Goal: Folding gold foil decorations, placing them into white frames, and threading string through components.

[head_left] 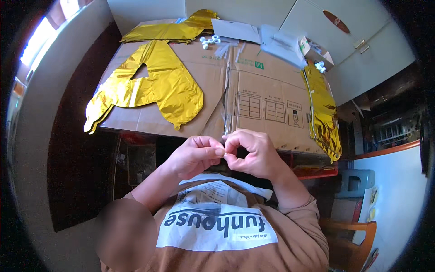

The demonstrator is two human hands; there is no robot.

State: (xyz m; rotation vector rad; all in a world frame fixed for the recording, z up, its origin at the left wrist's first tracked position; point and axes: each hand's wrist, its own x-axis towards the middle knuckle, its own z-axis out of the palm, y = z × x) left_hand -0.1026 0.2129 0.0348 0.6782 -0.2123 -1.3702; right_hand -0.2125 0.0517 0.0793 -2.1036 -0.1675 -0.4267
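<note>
My left hand and my right hand meet fingertip to fingertip in front of my chest, just off the near edge of the table. Both are closed in a pinch, thumb against forefinger. Whatever lies between the fingertips is too small to make out. Beyond my left hand, a gold foil balloon shaped like a letter A lies flat and uninflated on the flattened cardboard that covers the table.
Folded gold foil lies along the far edge, more gold foil along the right. Small white pieces, clear strips, a clear plastic bag and a small open box sit at the back. A wooden chair stands at lower right.
</note>
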